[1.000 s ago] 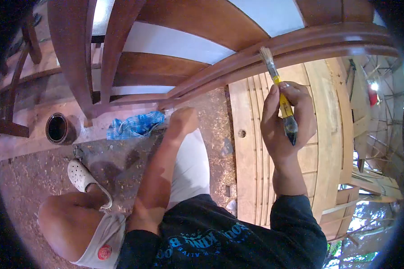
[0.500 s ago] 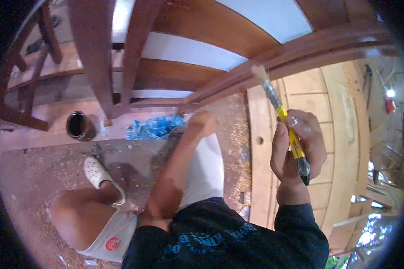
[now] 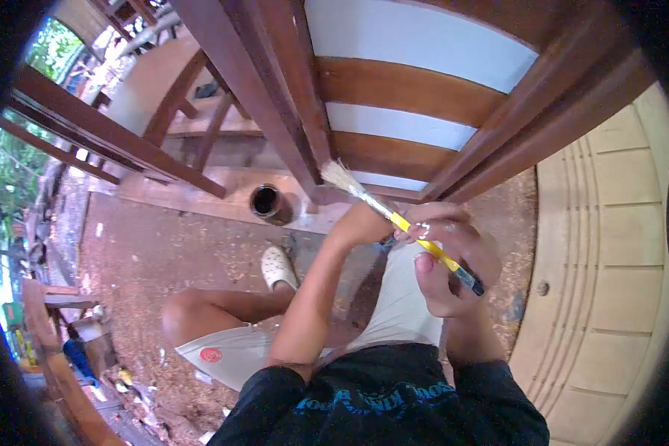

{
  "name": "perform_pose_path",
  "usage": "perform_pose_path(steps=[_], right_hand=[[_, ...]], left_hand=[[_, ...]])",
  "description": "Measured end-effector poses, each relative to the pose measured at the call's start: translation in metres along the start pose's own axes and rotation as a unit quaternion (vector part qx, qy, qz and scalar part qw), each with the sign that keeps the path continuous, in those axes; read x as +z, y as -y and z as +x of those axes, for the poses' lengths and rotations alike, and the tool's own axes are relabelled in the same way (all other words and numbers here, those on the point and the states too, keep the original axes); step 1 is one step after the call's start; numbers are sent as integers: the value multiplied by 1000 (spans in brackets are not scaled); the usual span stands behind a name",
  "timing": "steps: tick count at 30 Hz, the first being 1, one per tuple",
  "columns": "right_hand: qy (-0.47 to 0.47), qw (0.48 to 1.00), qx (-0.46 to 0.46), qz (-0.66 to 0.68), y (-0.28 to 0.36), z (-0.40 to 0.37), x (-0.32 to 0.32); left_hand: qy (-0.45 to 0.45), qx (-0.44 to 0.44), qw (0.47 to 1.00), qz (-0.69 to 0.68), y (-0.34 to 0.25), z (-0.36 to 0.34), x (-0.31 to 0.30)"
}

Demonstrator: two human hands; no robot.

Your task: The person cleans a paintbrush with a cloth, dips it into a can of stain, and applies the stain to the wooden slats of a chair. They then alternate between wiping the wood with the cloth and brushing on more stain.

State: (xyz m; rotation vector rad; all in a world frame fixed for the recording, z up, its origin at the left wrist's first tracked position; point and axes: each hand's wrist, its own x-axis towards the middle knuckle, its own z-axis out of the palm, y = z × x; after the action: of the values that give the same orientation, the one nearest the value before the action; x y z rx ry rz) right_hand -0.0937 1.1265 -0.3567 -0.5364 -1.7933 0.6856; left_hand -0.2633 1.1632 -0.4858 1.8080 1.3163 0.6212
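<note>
My right hand [image 3: 459, 260] is closed around the yellow handle of a paintbrush [image 3: 416, 230], which points up and left. Its pale bristles overlap the foot of a dark brown wooden post [image 3: 275, 97] in this view. My left hand [image 3: 368, 223] rests by my right knee, its fingers mostly hidden behind the brush and my right hand. In front of me stands a brown wooden piece with slats [image 3: 409, 89] and pale bands between them. An open can of dark liquid [image 3: 264, 201] sits to the left of the post's foot.
A wooden board [image 3: 193, 189] lies on the floor under the can. Carved, unpainted wooden door panel [image 3: 609, 297] is on the right. Other brown wooden furniture [image 3: 111, 134] stands at left. Wood shavings litter the dirt floor [image 3: 156, 260]; scattered items [image 3: 82, 357] lie at lower left.
My view has swung left. My right hand has brought the paintbrush from the right across toward the post and over my left hand. The blue cloth has become almost wholly hidden.
</note>
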Motion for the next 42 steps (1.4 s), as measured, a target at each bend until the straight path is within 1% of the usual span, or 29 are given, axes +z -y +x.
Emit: perform_pose_path(steps=[2, 3, 4, 6, 8, 9, 10, 12, 13, 15, 16, 17, 18, 19, 22, 23, 25, 26, 28, 29, 32, 34, 35, 38, 42], right_hand=[[-40, 997, -10, 67, -10, -4, 8], [-59, 992, -10, 111, -11, -1, 14], [-77, 985, -7, 154, -12, 2, 18], [-44, 982, -44, 176, -16, 16, 16], [-28, 978, -85, 187, -20, 26, 19], [-52, 982, -73, 167, -22, 28, 24], [-71, 981, -88, 156, -24, 32, 26], [-106, 978, -121, 132, -31, 45, 28], [-130, 975, -114, 140, -32, 48, 29], [-116, 978, -154, 78, -34, 63, 22], [-109, 977, -175, 46, -36, 72, 20], [-123, 970, -209, 27, -37, 78, 23], [-127, 970, -207, 15, -37, 82, 25], [-130, 971, -202, 4, -37, 84, 27], [-124, 975, -184, -8, -39, 86, 34], [-122, 977, -176, -10, -41, 85, 37], [-113, 973, -195, -44, -45, 85, 39], [-109, 971, -204, -61, -47, 85, 40], [-127, 976, -175, -31, -44, 84, 44], [-136, 977, -160, -17, -43, 83, 46], [-121, 977, -166, -48, -43, 80, 47], [-137, 977, -161, -36, -41, 79, 48], [-145, 976, -158, -30, -40, 79, 48], [-89, 972, -200, -83, -38, 84, 43], [-123, 969, -198, -77, -37, 79, 47]], left_hand=[[31, -79, 994, 65, 33, -7, -26], [1, -102, 988, 114, 25, -16, -50], [-27, -124, 979, 161, 7, -27, -75], [-46, -216, 967, 128, -48, -48, -121], [-76, -211, 954, 199, -56, -59, -146], [-91, -182, 962, 183, -43, -65, -156], [-59, -209, 927, 306, -57, -68, -164], [-53, -205, 910, 357, -39, -80, -172], [-36, -214, 916, 337, -37, -86, -172], [-2, -232, 927, 294, -34, -97, -167], [27, -269, 915, 300, -32, -97, -162], [39, -228, 915, 330, -1, -104, -152], [52, -187, 913, 358, 28, -109, -143], [144, -304, 869, 364, -2, -99, -138], [107, -183, 933, 291, -22, -91, -131], [88, -145, 944, 285, -14, -93, -129], [51, -67, 958, 272, -2, -97, -125], [57, -95, 952, 286, 2, -98, -125], [68, -149, 935, 313, -20, -97, -128], [68, -155, 933, 318, -23, -97, -129], [74, -175, 923, 334, -27, -96, -131], [89, -193, 916, 340, -26, -96, -131], [88, -188, 918, 339, -27, -96, -131], [95, -184, 918, 337, -39, -97, -130], [99, -193, 914, 343, -49, -97, -131]])
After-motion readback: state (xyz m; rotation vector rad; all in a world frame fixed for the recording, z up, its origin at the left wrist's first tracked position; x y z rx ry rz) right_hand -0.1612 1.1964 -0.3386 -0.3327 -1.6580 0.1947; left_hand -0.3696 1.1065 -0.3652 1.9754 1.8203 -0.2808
